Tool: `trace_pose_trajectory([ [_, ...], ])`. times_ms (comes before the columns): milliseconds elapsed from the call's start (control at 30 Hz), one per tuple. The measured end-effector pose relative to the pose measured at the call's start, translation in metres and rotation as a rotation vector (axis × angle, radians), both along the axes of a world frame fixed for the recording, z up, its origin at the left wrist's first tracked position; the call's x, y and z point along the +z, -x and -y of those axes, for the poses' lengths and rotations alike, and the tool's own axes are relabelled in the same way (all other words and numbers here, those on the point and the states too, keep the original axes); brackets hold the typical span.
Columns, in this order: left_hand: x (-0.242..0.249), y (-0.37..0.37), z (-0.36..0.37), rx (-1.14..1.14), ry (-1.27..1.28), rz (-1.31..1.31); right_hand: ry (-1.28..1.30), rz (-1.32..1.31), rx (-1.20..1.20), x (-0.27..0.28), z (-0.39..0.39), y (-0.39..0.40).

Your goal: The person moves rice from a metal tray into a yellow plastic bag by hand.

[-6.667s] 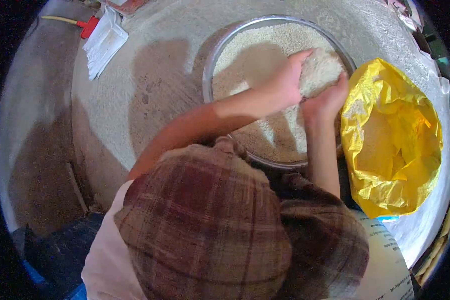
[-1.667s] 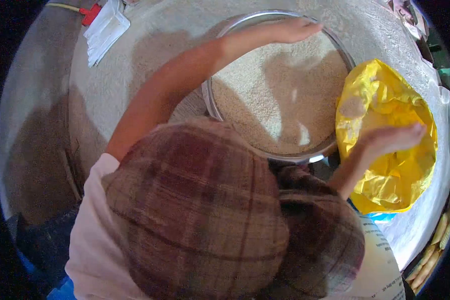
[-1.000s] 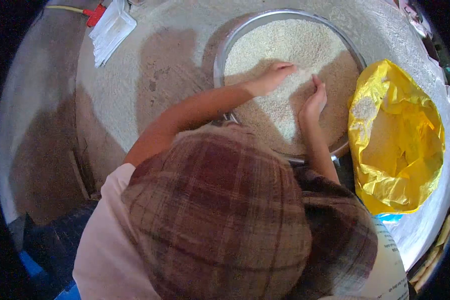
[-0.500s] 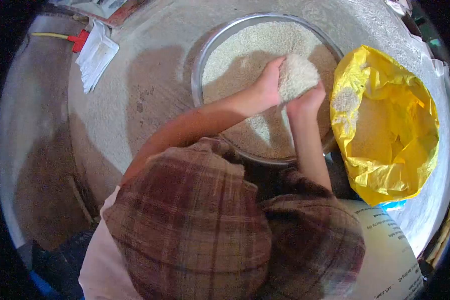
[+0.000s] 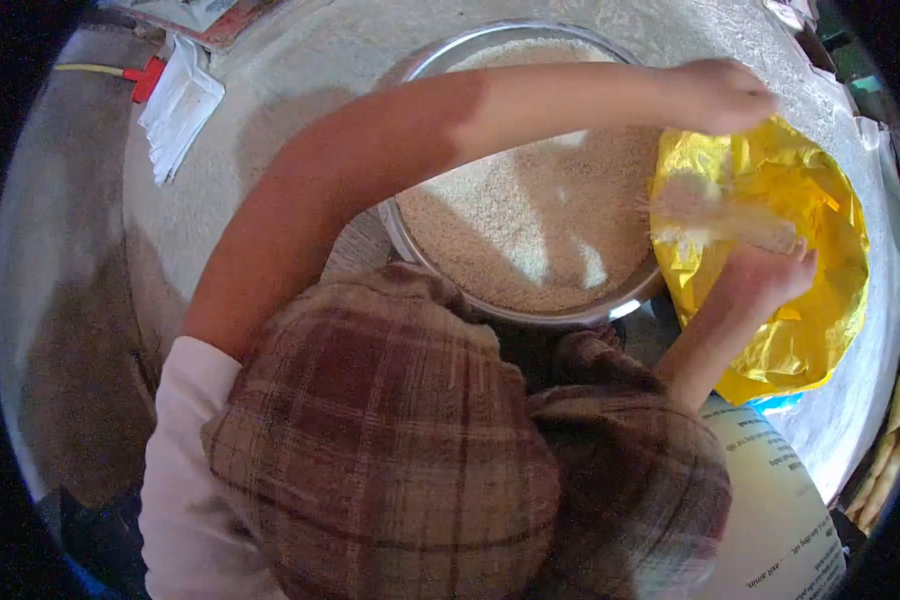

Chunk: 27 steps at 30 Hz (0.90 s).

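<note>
My left hand (image 5: pixel 725 95) reaches across the basin to the far rim of a yellow woven sack (image 5: pixel 830 340); its fingers are smeared by motion and partly hidden. Over the sack's mouth, my right hand (image 5: pixel 770 275) is turned up with its fingers loosely spread. A blurred stream of rice (image 5: pixel 715 220) falls beside it into the sack. More rice (image 5: pixel 490 215) fills the wide metal basin (image 5: pixel 405 240), partly covered by my left forearm.
A white printed sack (image 5: pixel 770 490) lies at the lower right. On the left floor are a folded white sheet (image 5: pixel 185 105) and a red piece (image 5: pixel 145 80) on a yellow cord. My plaid-covered knees (image 5: pixel 380 430) are close to the basin.
Both hands have moved right from above the basin to the yellow sack and come apart. The heap of rice they cupped together is now falling.
</note>
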<state>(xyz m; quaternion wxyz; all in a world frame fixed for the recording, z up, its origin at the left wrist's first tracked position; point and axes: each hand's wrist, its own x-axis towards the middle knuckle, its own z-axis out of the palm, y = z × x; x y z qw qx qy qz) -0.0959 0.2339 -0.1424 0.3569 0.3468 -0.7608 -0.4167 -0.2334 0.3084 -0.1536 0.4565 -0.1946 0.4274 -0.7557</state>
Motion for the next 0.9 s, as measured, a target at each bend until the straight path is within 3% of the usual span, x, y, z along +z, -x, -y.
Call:
trace_pose_trajectory([
  [67, -0.011, -0.019, -0.015, 0.232, -0.35, -0.227, -0.002, -0.096, -0.091, 0.007, -0.013, -0.011],
  [133, -0.042, -0.032, -0.017, 0.33, -0.401, -0.184, 0.004, -0.199, -0.185, 0.011, -0.018, -0.013],
  [200, -0.062, -0.026, -0.031, 0.393, -0.639, -0.227, 0.061, -0.63, -0.56, 0.01, -0.022, -0.01],
  [300, -0.093, -0.009, -0.029, 0.194, -0.845, -0.155, 0.12, -0.64, -0.537, 0.016, -0.03, -0.007],
  [367, -0.09, -0.001, -0.039, 0.089, -1.076, -0.579, 0.12, -0.747, -0.516, 0.014, -0.031, -0.003],
  [500, -0.072, 0.0, -0.042, 0.251, -0.923, -0.368, 0.035, -0.941, -0.492, 0.016, -0.031, -0.003],
  [633, -0.069, 0.009, -0.04, 0.344, -0.545, -0.182, 0.043, -0.895, -0.496, 0.017, -0.032, -0.006],
  [700, -0.057, 0.015, -0.037, 0.358, -0.215, 0.069, -0.061, -1.288, -0.61, 0.015, -0.031, 0.004],
  [800, -0.031, 0.024, -0.035, 0.325, -0.158, 0.201, -0.179, -1.369, -0.644, 0.013, -0.03, 0.013],
  [833, -0.023, 0.032, -0.03, 0.32, -0.254, 0.316, -0.178, -1.377, -0.639, 0.014, -0.031, 0.016],
  [900, -0.013, 0.037, -0.03, 0.297, -0.378, 0.213, -0.35, -1.571, -0.61, 0.017, -0.033, 0.021],
])
